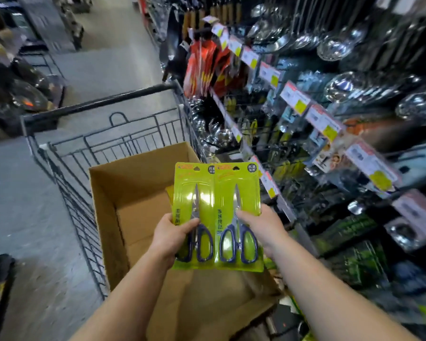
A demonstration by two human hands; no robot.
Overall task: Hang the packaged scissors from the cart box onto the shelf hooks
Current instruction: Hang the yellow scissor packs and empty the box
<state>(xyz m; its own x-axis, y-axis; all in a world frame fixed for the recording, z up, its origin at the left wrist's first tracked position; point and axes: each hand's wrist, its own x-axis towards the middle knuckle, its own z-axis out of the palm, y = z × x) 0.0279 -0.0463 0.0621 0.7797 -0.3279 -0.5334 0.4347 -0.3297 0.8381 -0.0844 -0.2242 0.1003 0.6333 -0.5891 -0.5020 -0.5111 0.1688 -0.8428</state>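
Two lime-green blister packs of blue-handled scissors are held side by side above the open cardboard box [108,193] in the wire cart [67,168]. My left hand [171,236] grips the left pack [194,193] near its lower left edge, thumb on the front. On the right pack [236,193], my right hand [258,223] holds the right edge with the thumb across the scissors. Both packs stand upright with hang holes at the top. The shelf hooks [276,134] with similar green packs lie to the right, blurred.
The shelving on the right carries yellow price tags [327,129], steel ladles and strainers [335,48] and orange packs [204,67]. The cart's handle bar [103,102] crosses ahead. The grey aisle floor [20,205] runs along the left, with pans displayed at the far left.
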